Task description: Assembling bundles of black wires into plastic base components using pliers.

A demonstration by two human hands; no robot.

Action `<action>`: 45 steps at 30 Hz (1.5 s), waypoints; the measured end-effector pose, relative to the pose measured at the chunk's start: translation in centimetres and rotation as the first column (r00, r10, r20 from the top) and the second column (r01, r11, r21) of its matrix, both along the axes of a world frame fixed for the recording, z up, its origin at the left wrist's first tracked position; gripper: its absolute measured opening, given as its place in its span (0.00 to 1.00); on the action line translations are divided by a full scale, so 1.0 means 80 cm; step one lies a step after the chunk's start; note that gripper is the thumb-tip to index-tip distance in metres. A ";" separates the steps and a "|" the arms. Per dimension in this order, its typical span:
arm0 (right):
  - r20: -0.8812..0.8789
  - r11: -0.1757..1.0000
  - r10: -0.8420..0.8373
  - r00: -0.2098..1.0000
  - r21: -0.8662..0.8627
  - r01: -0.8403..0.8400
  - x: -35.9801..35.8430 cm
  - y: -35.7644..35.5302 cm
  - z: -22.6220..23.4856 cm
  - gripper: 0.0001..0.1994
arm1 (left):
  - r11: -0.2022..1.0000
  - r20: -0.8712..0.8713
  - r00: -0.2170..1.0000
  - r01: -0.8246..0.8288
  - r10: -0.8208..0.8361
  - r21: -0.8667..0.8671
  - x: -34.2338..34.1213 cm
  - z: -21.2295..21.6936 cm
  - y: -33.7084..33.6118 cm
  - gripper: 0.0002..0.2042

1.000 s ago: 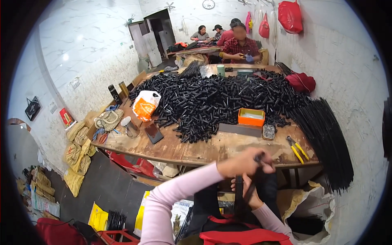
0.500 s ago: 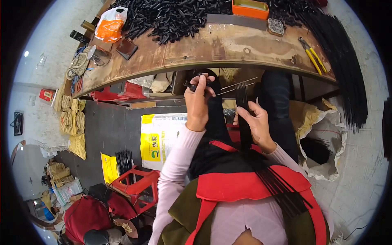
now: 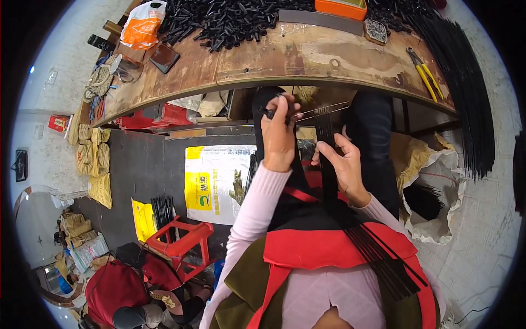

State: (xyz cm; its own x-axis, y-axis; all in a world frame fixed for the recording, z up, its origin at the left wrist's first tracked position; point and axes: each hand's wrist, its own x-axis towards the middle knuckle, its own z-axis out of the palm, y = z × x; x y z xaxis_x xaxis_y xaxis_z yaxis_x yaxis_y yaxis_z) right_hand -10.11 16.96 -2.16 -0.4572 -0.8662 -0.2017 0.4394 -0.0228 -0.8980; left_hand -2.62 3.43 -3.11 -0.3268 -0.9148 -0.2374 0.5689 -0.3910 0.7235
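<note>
In front of me my left hand [image 3: 279,131] is closed on a small black tubular piece [image 3: 269,113], partly hidden by the fingers. Two thin metal rods [image 3: 338,107] extend rightward from beside its fingertips; whether the fingers grip them I cannot tell. My right hand [image 3: 342,164] pinches a flat bundle of thin black strips [image 3: 327,181] between thumb and fingers. The bundle's upper ends meet the rods. Its lower part runs down over my lap and across the red apron edge [image 3: 312,249], where the strips fan apart.
A wooden bench [image 3: 257,60] stands ahead, bearing a heap of black tubes [image 3: 230,22], an orange box [image 3: 342,7] and yellow-handled pliers [image 3: 426,77]. Long black strips [image 3: 466,98] hang off its right end. A red stool [image 3: 181,241] and another person's red garment [image 3: 112,290] are lower left.
My left hand has moved slightly right and up, so its fingertips are now at the rods' left ends. The right hand keeps its hold on the strips. The view has shifted slightly.
</note>
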 end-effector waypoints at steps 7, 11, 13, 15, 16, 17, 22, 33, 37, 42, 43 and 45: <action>0.041 1.000 -0.022 0.999 -0.014 0.022 -0.001 -0.006 0.008 0.09 | 0.954 -0.011 0.957 0.290 -0.290 0.073 0.031 0.005 0.002 0.14; 0.020 1.000 0.002 1.000 0.015 -0.003 -0.004 -0.004 0.008 0.08 | 0.937 -0.053 0.941 0.338 -0.335 0.090 0.029 0.017 -0.002 0.11; 0.025 1.000 0.003 1.000 -0.004 -0.003 -0.005 -0.004 0.004 0.09 | 0.928 -0.055 0.933 0.359 -0.356 0.098 0.028 0.019 -0.002 0.11; 0.031 1.000 0.007 0.999 -0.022 -0.007 -0.004 -0.004 0.001 0.10 | 0.926 -0.050 0.932 0.363 -0.360 0.098 0.028 0.020 -0.001 0.12; 0.031 1.000 0.004 0.999 -0.024 -0.003 -0.003 -0.005 0.001 0.10 | 0.926 -0.049 0.931 0.364 -0.361 0.100 0.027 0.022 -0.001 0.12; 0.032 1.000 0.000 0.999 -0.026 0.000 -0.003 -0.005 0.001 0.10 | 0.924 -0.051 0.929 0.369 -0.366 0.101 0.026 0.023 0.000 0.11; 0.054 1.000 -0.008 0.998 -0.022 0.010 -0.004 -0.005 0.006 0.09 | 0.925 -0.059 0.928 0.371 -0.367 0.088 0.022 0.021 0.001 0.11; 0.039 0.999 -0.004 0.999 -0.035 0.005 -0.004 -0.004 0.006 0.09 | 0.912 -0.075 0.917 0.398 -0.392 0.097 0.021 0.022 0.007 0.11; 0.014 1.000 -0.009 1.000 -0.002 0.009 -0.001 -0.004 0.007 0.09 | 0.911 -0.086 0.915 0.402 -0.395 0.094 0.023 0.025 0.008 0.11; -0.008 0.998 -0.058 0.998 -0.006 0.058 0.005 -0.005 0.006 0.10 | 0.912 -0.016 0.917 0.399 -0.399 0.098 0.028 0.017 0.010 0.12; 0.002 0.999 -0.040 0.999 0.001 0.040 0.004 -0.006 0.004 0.10 | 0.911 -0.018 0.916 0.402 -0.402 0.095 0.028 0.018 0.010 0.12; 0.010 1.000 -0.025 1.000 0.005 0.025 0.003 -0.006 0.003 0.10 | 0.916 -0.004 0.917 0.400 -0.400 0.030 0.032 0.023 0.010 0.13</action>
State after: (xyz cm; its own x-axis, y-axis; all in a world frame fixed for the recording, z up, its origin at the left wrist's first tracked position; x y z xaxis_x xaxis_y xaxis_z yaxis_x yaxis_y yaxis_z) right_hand -9.91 16.45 -1.93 -0.4765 -0.8536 -0.2103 0.4478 -0.0298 -0.8936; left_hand -0.06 4.22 -1.29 -0.6634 -0.7005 -0.2629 0.3595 -0.6066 0.7091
